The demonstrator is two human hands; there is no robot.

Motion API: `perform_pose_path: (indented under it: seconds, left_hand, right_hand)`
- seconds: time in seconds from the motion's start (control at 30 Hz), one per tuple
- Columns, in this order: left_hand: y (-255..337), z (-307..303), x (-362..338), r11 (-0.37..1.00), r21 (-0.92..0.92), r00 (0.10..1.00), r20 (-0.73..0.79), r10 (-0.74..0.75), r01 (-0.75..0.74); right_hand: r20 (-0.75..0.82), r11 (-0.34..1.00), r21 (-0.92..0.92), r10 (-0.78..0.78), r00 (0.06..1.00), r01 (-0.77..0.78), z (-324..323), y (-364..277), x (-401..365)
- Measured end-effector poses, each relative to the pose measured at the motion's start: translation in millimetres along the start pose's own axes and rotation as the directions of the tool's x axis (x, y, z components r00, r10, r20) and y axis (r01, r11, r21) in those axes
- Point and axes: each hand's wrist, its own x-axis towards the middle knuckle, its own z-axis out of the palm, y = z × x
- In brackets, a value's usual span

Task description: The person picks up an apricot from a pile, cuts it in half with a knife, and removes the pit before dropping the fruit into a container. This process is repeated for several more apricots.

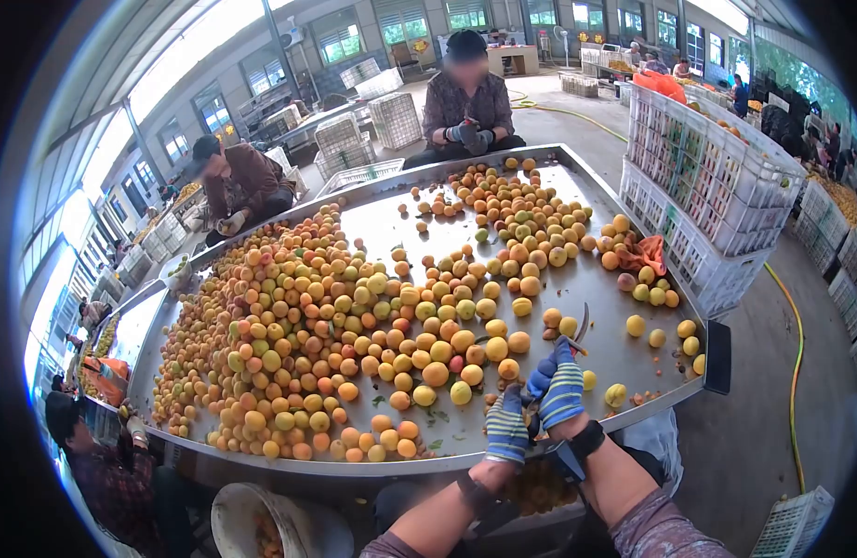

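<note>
Both my hands wear blue, yellow and white striped gloves at the near edge of a metal sorting table (363,223). My right hand (560,391) is closed on a curved knife (584,324), its thin blade pointing up and away. Close beside it, my left hand (507,426) has its fingers curled; what they hold is hidden, though something dark shows between the hands. A brownish apricot (508,368) lies just beyond my left fingers. Several yellow apricots (615,395) rest right of my right hand, and a large heap of apricots (289,325) covers the table's left side.
Stacked white crates (703,167) stand beyond the table's right edge. A white bucket (252,511) with fruit is below its near edge. One person (465,102) sits opposite, another (242,181) at the far left, and a third (103,465) at near left. An orange cloth (642,254) lies on the table.
</note>
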Motion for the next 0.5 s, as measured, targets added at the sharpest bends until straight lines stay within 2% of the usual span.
perform_pose_path:
  seconds: [0.2, 0.23, 0.3, 0.37, 0.43, 0.47, 0.5]
  left_hand:
    - [-12.0, -4.0, 4.9, 0.989, -0.132, 0.998, 0.003, -0.062, 0.062]
    - [-10.8, -4.3, 2.6, 0.988, -0.127, 0.996, -0.004, -0.084, 0.083]
    - [-4.9, -1.7, -7.0, 0.981, -0.178, 0.994, 0.05, 0.093, -0.082]
    - [0.0, 0.7, -10.5, 0.959, -0.267, 0.984, 0.118, 0.134, -0.099]
    - [5.2, 1.1, -12.5, 0.972, -0.168, 0.97, 0.146, 0.192, -0.167]
    - [8.6, 4.3, -14.4, 0.965, -0.25, 0.984, 0.13, 0.12, -0.085]
    - [16.2, 5.3, -19.4, 0.987, -0.158, 0.994, 0.11, 0.027, -0.009]
  right_hand:
    - [0.01, 0.999, 0.023, 0.033, 0.999, -0.033, -7.4, 2.8, 5.2]
    - [-0.042, 0.999, 0.018, 0.034, 0.999, -0.034, -8.8, 5.4, 7.3]
    - [-0.088, 0.999, 0.001, 0.04, 0.995, -0.04, -6.0, 6.1, 5.3]
    - [-0.064, 0.999, 0.038, 0.018, 0.998, -0.016, 1.1, 3.8, -3.4]
    - [-0.065, 0.992, 0.111, 0.062, 0.996, -0.055, 6.7, 3.9, -9.7]
    - [0.033, 0.995, 0.097, 0.027, 0.999, -0.03, 5.2, 6.9, -10.6]
    - [-0.007, 0.991, 0.106, 0.077, 0.997, -0.076, 7.1, 4.3, -12.6]
